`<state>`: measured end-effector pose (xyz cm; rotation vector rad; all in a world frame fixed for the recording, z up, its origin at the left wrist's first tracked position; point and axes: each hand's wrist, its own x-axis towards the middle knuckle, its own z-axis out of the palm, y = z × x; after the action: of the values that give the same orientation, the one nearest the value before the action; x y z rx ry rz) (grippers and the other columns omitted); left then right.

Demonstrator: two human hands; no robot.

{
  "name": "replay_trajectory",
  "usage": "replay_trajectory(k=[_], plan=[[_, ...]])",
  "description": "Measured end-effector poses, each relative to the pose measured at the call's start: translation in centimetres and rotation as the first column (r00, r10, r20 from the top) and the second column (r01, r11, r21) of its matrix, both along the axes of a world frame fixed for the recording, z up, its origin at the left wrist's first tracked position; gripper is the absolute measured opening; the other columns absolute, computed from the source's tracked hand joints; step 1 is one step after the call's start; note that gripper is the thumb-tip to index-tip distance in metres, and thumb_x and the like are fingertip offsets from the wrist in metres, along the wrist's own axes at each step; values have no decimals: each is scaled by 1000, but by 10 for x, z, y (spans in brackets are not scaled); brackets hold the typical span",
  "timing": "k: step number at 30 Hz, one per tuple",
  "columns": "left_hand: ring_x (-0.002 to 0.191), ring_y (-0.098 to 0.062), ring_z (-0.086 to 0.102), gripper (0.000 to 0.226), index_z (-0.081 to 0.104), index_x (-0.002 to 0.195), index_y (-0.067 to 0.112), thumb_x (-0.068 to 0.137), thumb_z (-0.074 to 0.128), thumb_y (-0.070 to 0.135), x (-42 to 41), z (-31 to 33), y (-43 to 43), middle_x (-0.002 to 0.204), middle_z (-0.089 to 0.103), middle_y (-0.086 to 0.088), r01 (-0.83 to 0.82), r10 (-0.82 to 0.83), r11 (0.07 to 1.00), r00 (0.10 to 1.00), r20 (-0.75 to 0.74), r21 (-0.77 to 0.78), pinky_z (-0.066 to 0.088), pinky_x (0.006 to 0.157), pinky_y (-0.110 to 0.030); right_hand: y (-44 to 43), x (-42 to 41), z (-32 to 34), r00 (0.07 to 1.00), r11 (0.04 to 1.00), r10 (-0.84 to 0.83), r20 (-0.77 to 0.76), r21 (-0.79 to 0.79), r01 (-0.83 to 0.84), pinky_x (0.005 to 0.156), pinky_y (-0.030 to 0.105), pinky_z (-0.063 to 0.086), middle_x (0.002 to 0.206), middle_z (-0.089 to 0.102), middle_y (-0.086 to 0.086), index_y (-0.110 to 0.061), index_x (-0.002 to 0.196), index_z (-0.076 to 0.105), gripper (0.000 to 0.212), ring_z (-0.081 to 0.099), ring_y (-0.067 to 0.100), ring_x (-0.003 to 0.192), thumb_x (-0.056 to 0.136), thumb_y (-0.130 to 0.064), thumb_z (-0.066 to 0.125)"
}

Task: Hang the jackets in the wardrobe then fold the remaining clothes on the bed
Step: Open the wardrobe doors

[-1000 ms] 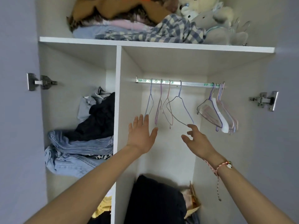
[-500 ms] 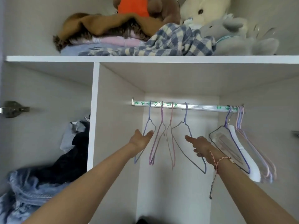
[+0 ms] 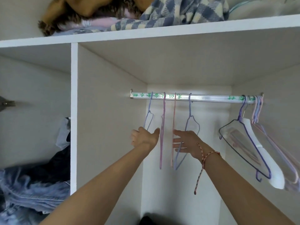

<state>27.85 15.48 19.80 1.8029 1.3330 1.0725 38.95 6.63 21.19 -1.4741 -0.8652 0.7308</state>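
head view: left hand (image 3: 144, 138) and right hand (image 3: 188, 142) reach open-fingered, gripping nothing, among bare wire hangers (image 3: 190, 111) on the wardrobe rail (image 3: 211, 99), no jacket in sight, so i judge hanging not yet started and folding all to do.

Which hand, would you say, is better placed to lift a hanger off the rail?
Probably the left hand: its fingers curl at the leftmost hanger, while the right hand holds its fingers straight before another hanger.
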Motion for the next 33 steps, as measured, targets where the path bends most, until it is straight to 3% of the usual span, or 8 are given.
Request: replay_trajectory(k=[3, 11, 15, 21, 25, 29, 31, 33], plan=[[135, -30, 23, 82, 25, 142, 5, 87, 42, 63, 1, -2, 4, 144, 26, -15, -19, 17, 998, 999, -29, -65, 22, 110, -39, 3, -3, -1, 998, 999, 21, -62, 51, -18, 69, 33, 51, 86, 62, 12, -6, 103, 57, 28, 59, 25, 69, 91, -31, 58], [137, -29, 29, 75, 31, 144, 9, 92, 27, 62, 6, -2, 10, 150, 30, -11, 293, -255, 920, 952, 169, -261, 22, 114, -38, 14, -16, 0, 999, 999, 26, -31, 41, -25, 79, 38, 51, 111, 57, 16, -5, 113, 54, 34, 57, 29, 91, 90, -30, 61], [79, -25, 59, 58, 46, 127, -1, 98, 31, 47, 13, -1, 3, 111, 59, -18, 436, -319, 862, 863, 391, -258, 47, 88, -37, 19, -21, -2, 999, 999, 34, 8, 39, -34, 81, 36, 45, 103, 57, 12, -8, 108, 51, 26, 57, 22, 82, 93, -29, 56], [96, -34, 64, 50, 56, 114, -5, 100, 33, 38, 21, 3, -19, 108, 64, -22, 346, -285, 934, 877, 386, -96, 52, 87, -38, 25, -31, -2, 997, 997, 16, 76, 70, -22, 69, 28, 47, 92, 63, 8, -12, 107, 57, 31, 62, 19, 78, 101, -34, 36], [78, -32, 64, 45, 60, 97, -2, 101, 31, 32, 18, 7, -26, 85, 65, -17, 327, -307, 945, 887, 345, 0, 54, 73, -33, 25, -36, 0, 999, 988, 16, -43, 154, -9, 59, 28, 47, 91, 65, 14, -4, 112, 61, 36, 60, 22, 69, 100, -31, 40], [74, -27, 61, 44, 64, 90, -4, 102, 31, 21, 11, 5, -32, 76, 63, -14, 286, -314, 948, 904, 291, 137, 48, 74, -28, 22, -38, -3, 982, 976, 63, -178, 216, -24, 81, 38, 49, 116, 62, 21, -3, 111, 62, 35, 58, 37, 110, 100, -28, 40], [60, -22, 57, 42, 60, 80, 2, 102, 30, 21, 9, 5, -33, 61, 58, -9, 298, -324, 945, 906, 273, 132, 51, 70, -29, 23, -40, -4, 976, 976, 83, -200, 212, -39, 63, 31, 44, 122, 59, 24, -10, 93, 63, 34, 53, 41, 116, 101, -28, 36], [54, -20, 55, 40, 59, 81, 2, 101, 30, 21, 6, 7, -33, 59, 56, -10, 310, -325, 946, 906, 271, 100, 53, 68, -32, 28, -42, -4, 978, 977, 82, -190, 207, -41, 56, 30, 41, 115, 63, 23, -9, 97, 63, 37, 60, 40, 96, 101, -33, 35]])
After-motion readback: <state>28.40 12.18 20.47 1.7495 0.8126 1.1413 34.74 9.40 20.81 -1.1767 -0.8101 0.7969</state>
